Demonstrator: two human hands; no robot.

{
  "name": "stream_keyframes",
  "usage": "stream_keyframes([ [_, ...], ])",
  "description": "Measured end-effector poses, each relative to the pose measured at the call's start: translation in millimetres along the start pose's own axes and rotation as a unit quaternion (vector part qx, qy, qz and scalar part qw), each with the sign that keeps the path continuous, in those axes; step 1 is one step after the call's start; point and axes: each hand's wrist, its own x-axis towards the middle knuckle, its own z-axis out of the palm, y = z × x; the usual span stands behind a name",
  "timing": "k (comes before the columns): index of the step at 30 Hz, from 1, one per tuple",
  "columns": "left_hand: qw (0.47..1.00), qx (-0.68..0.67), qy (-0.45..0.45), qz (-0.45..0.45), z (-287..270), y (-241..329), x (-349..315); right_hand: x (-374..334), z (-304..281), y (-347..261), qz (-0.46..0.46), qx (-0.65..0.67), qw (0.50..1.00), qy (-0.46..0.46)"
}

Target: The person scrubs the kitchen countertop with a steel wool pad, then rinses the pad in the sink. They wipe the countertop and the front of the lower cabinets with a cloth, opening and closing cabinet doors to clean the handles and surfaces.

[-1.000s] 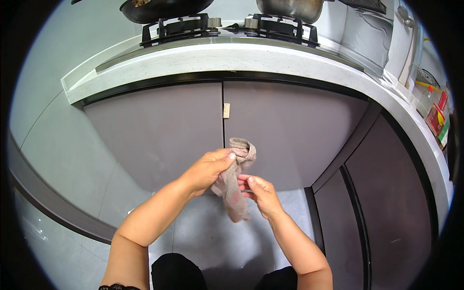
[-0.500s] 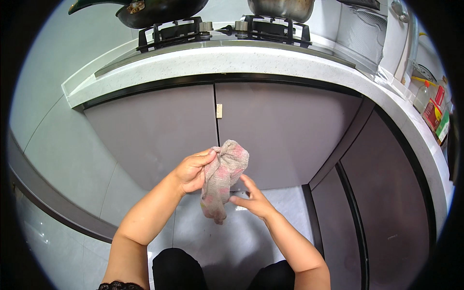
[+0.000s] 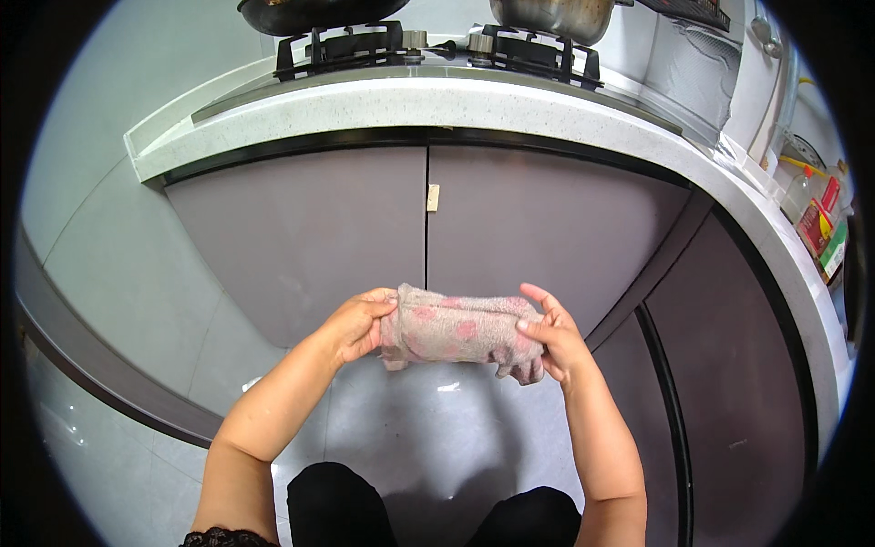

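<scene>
"Where's the cloth [image 3: 460, 330]?"
"Before the cabinet doors [image 3: 296, 237], below the worktop [image 3: 419, 100]. The left hand [image 3: 363, 324] pinches one end; the right hand [image 3: 558, 339], index finger raised, grips the other."
"And around?"
"A dark pan [image 3: 319, 13] and a steel pot [image 3: 554, 16] sit on the hob [image 3: 355, 77]; the cloth hides the doors' lower edge."

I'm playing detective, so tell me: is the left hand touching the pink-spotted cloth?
Touching: the head view shows the left hand pinching the left end of the cloth, no gap between them.
</scene>
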Motion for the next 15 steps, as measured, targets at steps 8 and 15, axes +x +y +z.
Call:
stream_keyframes([
  [8, 0.986, -0.147, -0.062, -0.054, -0.3, -6.2, 10.1, -2.2, -15.9, 22.7, 0.056, -0.006, 0.996, 0.072],
  [15, 0.975, -0.086, -0.189, 0.082, 64.6, 20.0, 12.2, 3.9, -19.5, 33.2, -0.245, -0.164, 0.951, 0.091],
])
